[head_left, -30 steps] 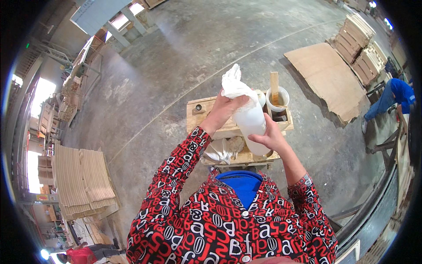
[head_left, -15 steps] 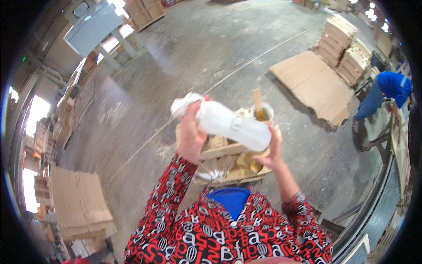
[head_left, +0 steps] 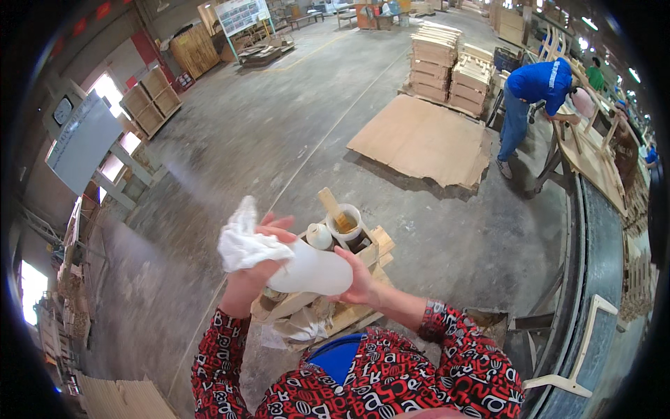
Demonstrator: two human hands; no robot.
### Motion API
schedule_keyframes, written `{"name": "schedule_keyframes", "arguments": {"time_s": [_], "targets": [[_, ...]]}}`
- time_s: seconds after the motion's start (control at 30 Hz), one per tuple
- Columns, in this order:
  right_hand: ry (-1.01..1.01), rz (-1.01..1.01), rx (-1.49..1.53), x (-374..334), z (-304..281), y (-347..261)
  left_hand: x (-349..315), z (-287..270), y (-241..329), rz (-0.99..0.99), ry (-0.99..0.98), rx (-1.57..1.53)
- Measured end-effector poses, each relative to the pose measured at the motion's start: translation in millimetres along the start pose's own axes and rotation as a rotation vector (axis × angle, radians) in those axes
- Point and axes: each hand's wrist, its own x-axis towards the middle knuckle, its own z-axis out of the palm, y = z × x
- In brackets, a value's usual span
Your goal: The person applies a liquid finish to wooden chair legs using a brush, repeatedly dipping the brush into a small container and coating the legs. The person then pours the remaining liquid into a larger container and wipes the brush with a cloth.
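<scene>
A translucent white plastic bottle lies tilted between my two hands, over a wooden box. My left hand is closed round a crumpled white cloth at the bottle's left end; the cloth hides that end. The fingers of my right hand wrap the bottle's other end. Just beyond stand a second white bottle and a white pot. A flat wooden-handled tool leans in the pot, in something yellow-brown. The wooden box holds these, with clear plastic film at its near side.
A flat cardboard sheet lies on the floor ahead, before stacked wooden parts. At right, a person in blue bends over a wooden frame. A dark-topped conveyor runs along the right, with a pale wooden piece on it.
The view has swung to the right. My hands and the bottle are lower and further left in the picture, and my right hand now wraps the bottle's end more fully.
</scene>
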Motion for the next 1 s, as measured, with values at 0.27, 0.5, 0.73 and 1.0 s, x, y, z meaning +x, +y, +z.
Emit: {"name": "schedule_keyframes", "arguments": {"time_s": [0.27,0.5,0.73,1.0], "targets": [[0.323,-0.173,-0.190,67,3,50,-47,-81,-64,0.017,0.038,-0.045],[0.263,-1.171,-0.866,102,-4,93,-99,-117,-101,-0.290,0.563,-0.573],[0.140,-1.348,-0.992,104,-19,125,-129,-155,-101,-0.635,0.574,-1.082],[0.279,-0.924,-0.522,104,-48,146,-150,-205,-98,-0.299,0.326,0.041]]}}
